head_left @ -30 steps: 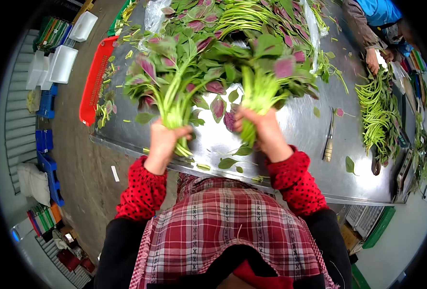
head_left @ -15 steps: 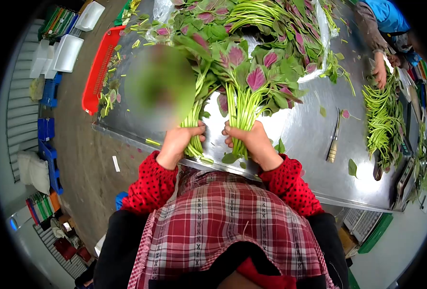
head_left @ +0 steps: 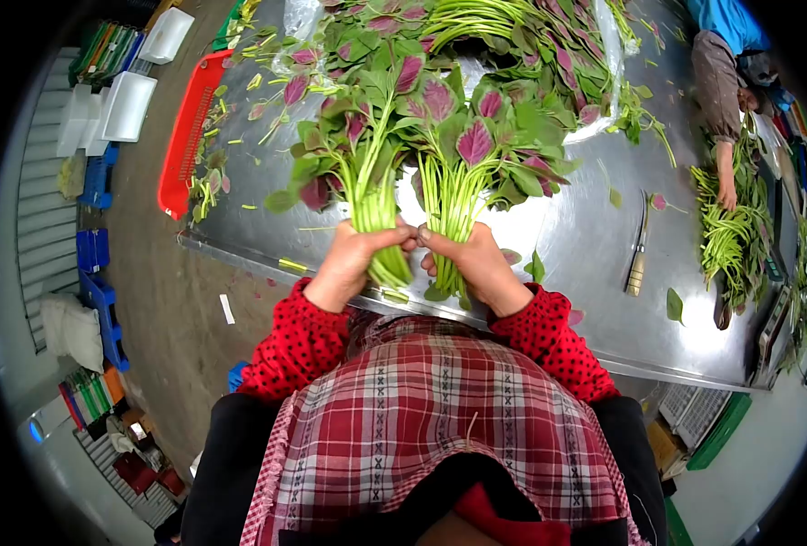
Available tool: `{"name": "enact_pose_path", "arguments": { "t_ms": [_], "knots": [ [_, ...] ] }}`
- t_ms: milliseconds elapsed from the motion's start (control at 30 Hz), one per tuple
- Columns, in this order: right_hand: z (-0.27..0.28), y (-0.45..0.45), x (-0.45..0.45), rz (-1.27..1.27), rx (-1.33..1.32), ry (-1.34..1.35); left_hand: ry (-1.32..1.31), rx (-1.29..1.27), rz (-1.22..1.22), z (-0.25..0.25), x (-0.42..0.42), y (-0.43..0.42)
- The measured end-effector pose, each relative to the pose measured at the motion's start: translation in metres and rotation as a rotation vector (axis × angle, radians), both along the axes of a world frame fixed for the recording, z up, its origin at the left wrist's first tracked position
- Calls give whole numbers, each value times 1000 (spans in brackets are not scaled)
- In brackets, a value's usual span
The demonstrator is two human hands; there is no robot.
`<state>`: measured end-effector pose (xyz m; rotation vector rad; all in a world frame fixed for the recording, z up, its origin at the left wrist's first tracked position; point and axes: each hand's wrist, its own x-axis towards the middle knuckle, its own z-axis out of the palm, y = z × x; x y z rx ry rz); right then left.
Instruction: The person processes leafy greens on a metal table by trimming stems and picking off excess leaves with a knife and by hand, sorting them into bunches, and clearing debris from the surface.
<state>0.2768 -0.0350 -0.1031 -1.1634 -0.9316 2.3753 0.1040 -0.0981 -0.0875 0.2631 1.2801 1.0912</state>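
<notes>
My left hand (head_left: pixel 356 259) is wrapped round the stems of a bunch of red amaranth greens (head_left: pixel 373 196), its thumb across the front. My right hand (head_left: pixel 476 262) grips a second bunch of amaranth (head_left: pixel 451 187) by its stems. The two thumbs meet or nearly meet between the bunches. Both bunches stand leaf end away from me, cut ends towards me over the table's near edge. Their leaves are green with purple centres and overlap a large amaranth pile (head_left: pixel 549 55) behind them. Some fingers are hidden behind the stems.
On the metal table (head_left: pixel 567 264) lie a wooden-handled knife (head_left: pixel 637 264), loose leaves and stem scraps. A red basket (head_left: pixel 185 136) stands at the left edge. At right, another person's hand (head_left: pixel 726 188) touches more greens (head_left: pixel 731 237). Plastic sheeting (head_left: pixel 615 55) borders the pile.
The left bunch has swung inward and spread, and my left hand has come closer to my right. The blurred patch at left is gone. The other person's hand has moved down over the greens.
</notes>
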Motion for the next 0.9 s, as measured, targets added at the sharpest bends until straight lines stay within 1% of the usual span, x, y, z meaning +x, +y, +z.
{"name": "enact_pose_path", "arguments": {
  "t_ms": [33, 67, 100, 167, 233, 300, 367, 400, 433, 467, 500, 567, 633, 667, 700, 767, 800, 833, 867, 900],
  "knots": [
    [-1, -1, -2, 7, 2, 8, -85, 25, 21, 6, 7, 1],
    [-2, -2, -2, -14, 11, 53, -145, 36, 46, -4, 12, -1],
    [-4, -3, -1, -36, 20, 97, -161, 45, 69, -13, 15, -2],
    [-2, 0, 1, 16, 49, 111, -188, -12, 75, -14, 19, -6],
    [5, -2, 3, 15, 147, -20, -197, -42, 75, -15, 26, -8],
    [4, -4, 1, 28, 181, -5, -206, -75, 72, -16, 29, -10],
    [1, -4, 1, 42, 214, 11, -362, -26, 61, -15, 30, -12],
    [0, -3, 2, 43, 178, 26, -259, 13, -13, -12, 33, -13],
    [0, -4, 3, 44, 141, 41, -259, 6, -7, -20, 30, -15],
    [-1, -6, 4, 18, 59, 93, -162, 74, -55, -33, 26, -17],
    [0, -7, 3, 24, 58, 93, -64, 145, -103, -42, 22, -19],
    [3, -10, 1, 10, -139, 173, -39, 121, -80, -34, 26, -20],
    [2, -9, 2, 30, -103, 202, 352, 152, -208, -29, 25, -24],
    [0, -9, 3, 152, -24, 167, 439, 184, -283, -30, 25, -24],
    [-3, -10, 4, 272, 54, 133, 436, 177, -281, -33, 26, -27],
    [-7, -14, 0, 255, 52, 131, 394, 211, -316, -38, 27, -29],
    [-6, -15, -1, 241, 18, 109, 331, 210, -269, -38, 30, -31],
    [-4, -17, -3, 230, -19, 86, 328, 203, -261, -41, 33, -33],
    [-3, -20, -5, 238, -26, 85, 191, 159, -154, -48, 37, -36],
    [-2, -23, -7, 178, -5, 90, 55, 118, -50, -54, 39, -38]
  ]
}}
